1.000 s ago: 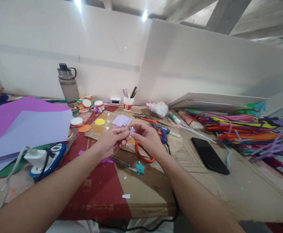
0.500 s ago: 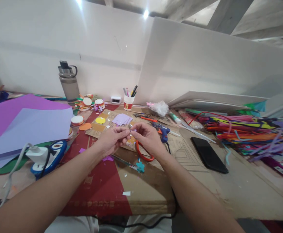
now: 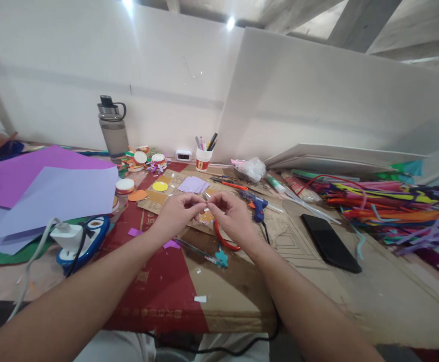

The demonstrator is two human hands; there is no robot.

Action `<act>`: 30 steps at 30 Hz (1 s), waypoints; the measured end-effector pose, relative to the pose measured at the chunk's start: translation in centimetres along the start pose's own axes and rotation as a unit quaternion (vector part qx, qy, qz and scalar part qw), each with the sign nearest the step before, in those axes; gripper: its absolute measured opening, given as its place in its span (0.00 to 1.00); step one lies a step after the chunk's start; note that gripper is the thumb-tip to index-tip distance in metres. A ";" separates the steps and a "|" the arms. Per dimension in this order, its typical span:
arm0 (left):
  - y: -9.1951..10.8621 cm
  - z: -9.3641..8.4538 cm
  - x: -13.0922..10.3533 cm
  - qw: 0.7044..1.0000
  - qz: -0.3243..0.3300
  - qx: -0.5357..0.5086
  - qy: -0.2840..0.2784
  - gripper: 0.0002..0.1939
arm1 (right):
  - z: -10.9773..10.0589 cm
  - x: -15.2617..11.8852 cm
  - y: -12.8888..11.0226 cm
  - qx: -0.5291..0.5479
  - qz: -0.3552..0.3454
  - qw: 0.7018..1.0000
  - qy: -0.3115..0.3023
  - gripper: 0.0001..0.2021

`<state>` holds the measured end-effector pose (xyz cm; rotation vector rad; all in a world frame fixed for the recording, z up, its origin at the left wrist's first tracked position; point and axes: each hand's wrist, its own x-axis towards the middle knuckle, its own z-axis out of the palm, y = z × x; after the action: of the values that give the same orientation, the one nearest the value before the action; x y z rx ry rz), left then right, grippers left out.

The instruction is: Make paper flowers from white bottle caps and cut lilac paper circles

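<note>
Currently | left fingers (image 3: pixel 191 204) and right fingers (image 3: pixel 222 202) pinched nearly closed | small piece (image 3: pixel 206 202) between their tips, mostly hidden

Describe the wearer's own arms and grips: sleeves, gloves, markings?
Left forearm and right forearm: no sleeves, watch or bracelet in view. Left grip and right grip: ungloved human hands, no rings or markings visible; nail detail too small to tell.

cards (image 3: pixel 193 184) just behind left hand (image 3: pixel 178 213); pens (image 3: pixel 211 142) in cup (image 3: pixel 203 160), farther back; phone (image 3: pixel 330 243) on cardboard (image 3: pixel 389 296), right of glue gun (image 3: pixel 259 208).
</note>
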<state>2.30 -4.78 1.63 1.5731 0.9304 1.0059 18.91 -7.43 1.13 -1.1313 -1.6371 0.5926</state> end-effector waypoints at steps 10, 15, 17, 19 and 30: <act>0.2 1.4 0.0 0.914 -0.100 -0.394 -0.017 0.17 | 0.5 -0.9 -0.4 -0.007 -0.034 0.995 0.091 0.05; -0.3 1.3 0.1 0.904 -0.109 -0.413 -0.011 0.13 | 0.9 -1.3 -0.9 -0.053 -0.109 0.988 0.101 0.03; -0.3 1.3 0.1 0.905 -0.109 -0.412 0.000 0.13 | 1.0 -1.3 -0.8 -0.058 -0.129 0.984 0.107 0.02; -0.2 1.3 0.0 0.903 -0.105 -0.416 0.011 0.13 | 1.1 -1.3 -0.7 -0.060 -0.141 0.982 0.107 0.02; -0.7 1.3 0.2 0.897 -0.089 -0.432 0.017 0.12 | 1.1 -1.0 -0.9 -0.078 -0.098 0.989 0.081 0.03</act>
<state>3.52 -4.91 0.79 0.7076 0.5044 1.1025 17.62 -8.57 1.05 -1.0843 -1.6495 0.2431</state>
